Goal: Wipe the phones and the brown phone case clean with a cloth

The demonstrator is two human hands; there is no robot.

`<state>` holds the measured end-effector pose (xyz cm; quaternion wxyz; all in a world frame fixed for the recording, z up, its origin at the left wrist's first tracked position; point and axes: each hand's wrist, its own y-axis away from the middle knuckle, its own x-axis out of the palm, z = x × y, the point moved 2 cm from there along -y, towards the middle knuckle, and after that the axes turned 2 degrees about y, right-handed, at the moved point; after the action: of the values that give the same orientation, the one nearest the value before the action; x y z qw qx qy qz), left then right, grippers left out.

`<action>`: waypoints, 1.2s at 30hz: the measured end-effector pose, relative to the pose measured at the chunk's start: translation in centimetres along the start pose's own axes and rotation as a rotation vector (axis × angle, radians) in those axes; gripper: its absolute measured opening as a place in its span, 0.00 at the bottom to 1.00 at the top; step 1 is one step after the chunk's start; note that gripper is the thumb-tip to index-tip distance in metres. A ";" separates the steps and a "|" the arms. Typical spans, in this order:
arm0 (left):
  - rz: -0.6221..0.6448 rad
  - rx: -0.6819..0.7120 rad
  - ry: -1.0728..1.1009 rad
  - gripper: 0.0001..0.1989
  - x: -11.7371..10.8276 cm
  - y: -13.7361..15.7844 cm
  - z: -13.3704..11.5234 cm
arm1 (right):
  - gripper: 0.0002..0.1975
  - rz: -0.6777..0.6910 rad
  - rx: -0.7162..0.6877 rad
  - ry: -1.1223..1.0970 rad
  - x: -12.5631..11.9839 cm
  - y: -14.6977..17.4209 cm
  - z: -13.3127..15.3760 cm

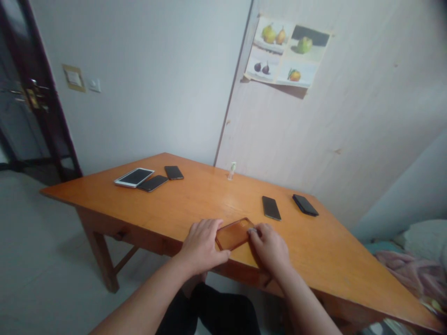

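A clear phone case with a brown rim (231, 235) is tilted at the table's near edge, its inside facing me. My left hand (200, 246) grips the case's left end, thumb along the lower side and fingers over the upper corner. At the opposite end, my right hand (270, 246) is closed in a pinch against the case. Something small and whitish shows at its fingertips, too small to name. Beyond my right hand a dark phone (271, 208) lies flat on the table.
The wooden table (209, 195) carries a white-framed tablet (135, 177) and two dark phones, one nearer (153, 183) and one farther (173, 172), at left. A small clear bottle (232, 170) stands at the back. A black wallet-like case (305, 205) lies at right.
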<state>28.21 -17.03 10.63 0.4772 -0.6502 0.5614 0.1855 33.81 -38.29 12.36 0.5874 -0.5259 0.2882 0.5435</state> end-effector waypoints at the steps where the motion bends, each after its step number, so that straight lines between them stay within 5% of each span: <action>1: 0.001 -0.002 0.001 0.32 0.0 0.0 -0.1 | 0.12 -0.013 0.064 0.032 -0.2 -0.6 -0.7; 4: 0.008 -0.007 0.002 0.32 -0.1 0.0 -0.2 | 0.11 -0.008 0.080 0.029 0.0 -0.5 -0.3; 9: 0.005 -0.020 -0.002 0.30 -0.2 0.1 -0.3 | 0.08 0.155 -0.287 -0.213 1.4 2.0 3.6; 15: 0.023 -0.015 0.008 0.31 -0.3 0.1 -0.5 | 0.13 0.013 0.112 0.047 0.1 -0.8 0.4; 22: 0.036 -0.017 0.031 0.29 -0.5 0.0 -0.5 | 0.11 0.126 -0.157 -0.161 1.2 1.2 2.9; 27: 0.063 0.004 0.027 0.29 -0.3 -0.3 -0.9 | 0.13 0.029 0.111 -0.040 -0.2 0.9 -1.0; 36: 0.151 0.118 0.042 0.37 1.8 -1.7 -3.4 | 0.16 -0.032 0.288 0.043 -2.1 1.8 -6.2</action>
<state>29.29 -20.93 11.56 0.4876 -0.5805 0.6285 0.1739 33.08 -44.99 12.02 0.6590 -0.4525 0.3671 0.4756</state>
